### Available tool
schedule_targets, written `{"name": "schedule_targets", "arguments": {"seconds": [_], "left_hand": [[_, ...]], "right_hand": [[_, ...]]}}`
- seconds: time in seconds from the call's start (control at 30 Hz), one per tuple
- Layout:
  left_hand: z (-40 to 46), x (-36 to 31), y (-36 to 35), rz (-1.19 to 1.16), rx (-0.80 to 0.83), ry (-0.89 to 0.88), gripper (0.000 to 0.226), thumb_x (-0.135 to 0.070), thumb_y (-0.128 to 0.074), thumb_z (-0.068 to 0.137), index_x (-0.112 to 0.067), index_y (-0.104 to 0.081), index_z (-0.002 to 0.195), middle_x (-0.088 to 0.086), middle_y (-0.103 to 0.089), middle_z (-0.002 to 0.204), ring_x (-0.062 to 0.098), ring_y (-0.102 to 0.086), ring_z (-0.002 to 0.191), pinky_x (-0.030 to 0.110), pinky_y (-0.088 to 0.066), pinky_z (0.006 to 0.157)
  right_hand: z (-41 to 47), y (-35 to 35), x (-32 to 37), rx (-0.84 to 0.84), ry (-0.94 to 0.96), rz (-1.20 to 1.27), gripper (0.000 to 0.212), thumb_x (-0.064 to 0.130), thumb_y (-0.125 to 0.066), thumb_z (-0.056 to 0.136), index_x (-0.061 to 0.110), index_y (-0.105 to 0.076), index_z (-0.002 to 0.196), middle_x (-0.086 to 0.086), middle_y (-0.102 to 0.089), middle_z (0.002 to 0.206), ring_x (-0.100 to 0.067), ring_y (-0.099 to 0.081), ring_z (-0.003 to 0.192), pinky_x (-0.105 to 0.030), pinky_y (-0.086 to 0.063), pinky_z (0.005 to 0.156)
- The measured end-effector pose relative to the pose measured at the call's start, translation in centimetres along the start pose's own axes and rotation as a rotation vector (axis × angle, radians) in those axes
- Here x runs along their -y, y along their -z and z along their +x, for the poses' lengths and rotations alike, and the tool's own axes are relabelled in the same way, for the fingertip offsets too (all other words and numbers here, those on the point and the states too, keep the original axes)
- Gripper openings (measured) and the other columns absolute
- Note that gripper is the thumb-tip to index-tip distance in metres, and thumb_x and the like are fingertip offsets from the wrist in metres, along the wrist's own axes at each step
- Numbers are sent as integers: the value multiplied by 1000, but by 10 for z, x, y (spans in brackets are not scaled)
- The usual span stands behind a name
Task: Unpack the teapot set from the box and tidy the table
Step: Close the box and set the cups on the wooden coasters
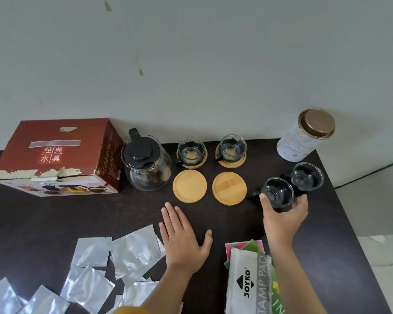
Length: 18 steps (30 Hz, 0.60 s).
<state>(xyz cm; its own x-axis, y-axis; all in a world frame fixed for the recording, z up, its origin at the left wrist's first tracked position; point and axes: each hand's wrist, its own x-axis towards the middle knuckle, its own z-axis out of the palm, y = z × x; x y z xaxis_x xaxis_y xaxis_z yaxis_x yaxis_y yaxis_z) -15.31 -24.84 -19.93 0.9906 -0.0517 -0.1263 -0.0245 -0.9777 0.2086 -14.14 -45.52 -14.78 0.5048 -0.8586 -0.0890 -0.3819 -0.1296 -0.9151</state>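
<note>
Nearer glass cup (277, 192) is gripped by right hand (281, 217), presumably bound for bare coaster (229, 188) left of it; left hand (183, 236) is laid flat, fingers spread.

Teapot (145, 163) right of box (57, 157)

Home or office desk, likely: dark table (213, 223), plain wall (213, 64) (stained), stamp-pad packet (247, 279).

White canister (304, 137) with gold lid, silver foil sachets (132, 252), stamp pad packet (247, 284)
</note>
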Motion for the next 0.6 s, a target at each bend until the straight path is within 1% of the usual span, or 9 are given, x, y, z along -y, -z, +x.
{"name": "schedule_targets", "arguments": {"seconds": [0.03,0.1,0.13,0.2,0.3,0.4,0.5,0.53,0.6], "left_hand": [[0,0,0,1,0,0,100,-68,-37,79,9,-27,142,29,-14,153,41,-13,143,52,-23,110],[0,0,0,-3,1,1,101,-68,-38,79,9,-27,142,29,-13,153,40,-12,143,52,-23,110],[0,0,0,-3,2,2,101,-68,-38,79,9,-27,142,29,-13,153,40,-11,143,52,-23,110],[0,0,0,-4,3,2,100,-68,-38,78,9,-27,142,28,-13,153,40,-12,143,52,-23,110],[0,0,1,-1,5,4,100,-68,-38,78,9,-28,142,29,-14,153,41,-13,143,53,-24,110],[0,1,1,1,5,4,100,-68,-37,79,9,-27,143,29,-14,153,41,-12,143,52,-23,110],[-1,1,0,4,7,2,100,-68,-37,79,9,-27,142,29,-14,153,41,-13,143,52,-23,110],[-1,1,0,6,6,0,100,-68,-37,79,9,-27,142,29,-14,153,41,-13,143,52,-23,111],[-1,1,1,4,5,-2,100,-68,-37,79,9,-27,143,29,-13,153,40,-12,143,50,-19,113]], "right_hand": [[1,-2,-3,14,-56,46,78,21,-84,70,8,-40,133,-1,-47,127,0,-47,116,-36,-40,106],[2,-6,-8,29,-183,144,90,22,-82,73,11,-30,145,-2,-42,142,-8,-41,132,-32,-36,108],[3,-8,-10,26,-214,174,92,23,-82,73,12,-28,147,-2,-41,146,-12,-39,135,-32,-35,110],[3,-12,-12,4,-217,189,86,23,-82,73,14,-35,144,0,-45,143,-13,-43,132,-35,-37,110],[2,-16,-12,-37,-190,200,78,22,-83,71,16,-43,138,2,-51,136,-11,-49,124,-38,-42,107],[-3,-16,-8,-63,-192,224,77,23,-84,69,18,-46,135,4,-53,133,-10,-51,122,-37,-45,104],[-14,-20,0,-43,-157,235,75,25,-85,68,20,-48,133,5,-54,132,-8,-52,120,-37,-45,104],[-19,-22,4,-19,-132,236,74,24,-85,68,21,-49,132,5,-55,130,-6,-54,117,-34,-44,104],[-31,-29,11,59,-78,235,72,21,-86,67,21,-49,129,7,-57,125,-1,-55,110,-19,-44,97]]}}
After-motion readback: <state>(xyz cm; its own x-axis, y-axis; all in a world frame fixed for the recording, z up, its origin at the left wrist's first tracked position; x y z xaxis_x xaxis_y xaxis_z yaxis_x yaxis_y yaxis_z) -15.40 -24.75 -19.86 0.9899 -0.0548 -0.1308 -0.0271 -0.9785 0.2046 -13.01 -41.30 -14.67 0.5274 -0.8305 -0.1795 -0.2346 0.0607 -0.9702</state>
